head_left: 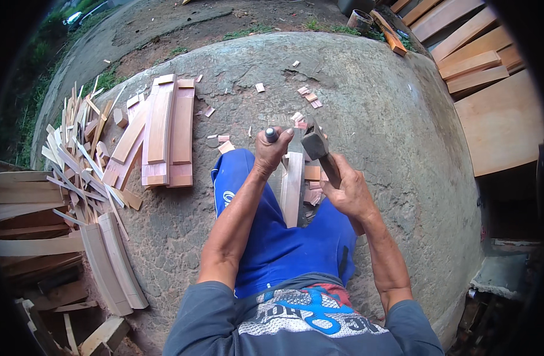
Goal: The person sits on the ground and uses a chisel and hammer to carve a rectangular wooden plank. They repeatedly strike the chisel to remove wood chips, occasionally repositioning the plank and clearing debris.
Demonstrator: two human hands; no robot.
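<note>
My left hand (268, 153) is wrapped round an upright chisel (271, 134). Only the rounded grey end of its handle shows above the fist; the blade is hidden below. My right hand (349, 188) grips a hammer (328, 163) by its wooden handle, with the dark metal head raised just right of the chisel. Between my legs lies a pale wooden board (292, 190), its far end close to my left hand. Small cut wood chips (313, 193) are scattered beside the board, some hidden by the hammer and my right arm.
A stack of pinkish curved boards (163, 127) lies to the left, next to a heap of thin offcuts (82, 148). Two curved pieces (113, 264) rest nearer on the left. Planks and a wide panel (500, 124) stand at the right. The concrete (402, 130) is rough.
</note>
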